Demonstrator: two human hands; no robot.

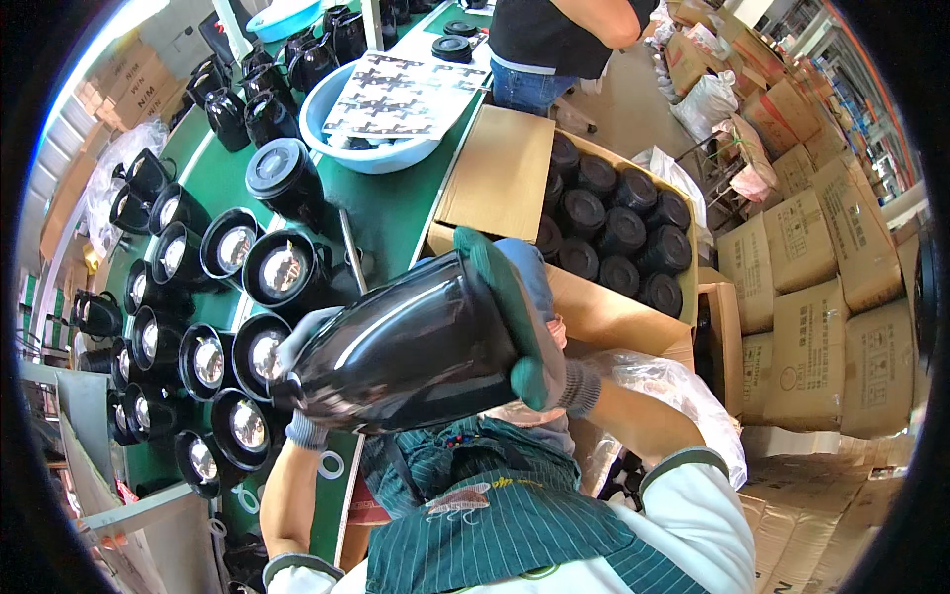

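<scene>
Between my two gloved hands a glossy black thermos jug body [406, 351] lies tilted sideways in front of my apron. My left hand [309, 342], in a grey glove, holds its narrower left end, the fingers partly hidden behind the jug. Around the wide right end, my right hand [515, 317] is wrapped in a glove with a green palm and grey cuff. To the left, several black jug bodies [280, 269] stand on the green worktable [386, 223] with silvery insides showing. Near them is a black jug with a round dark lid [282, 178].
A light blue basin [386, 156] with printed sheets [396, 94] across it stands at the back. Right of the table, an open carton [495, 178] holds round black-topped pieces [623, 233]. Stacked cartons [807, 327] line the right. A person in dark clothing [539, 49] stands beyond the table.
</scene>
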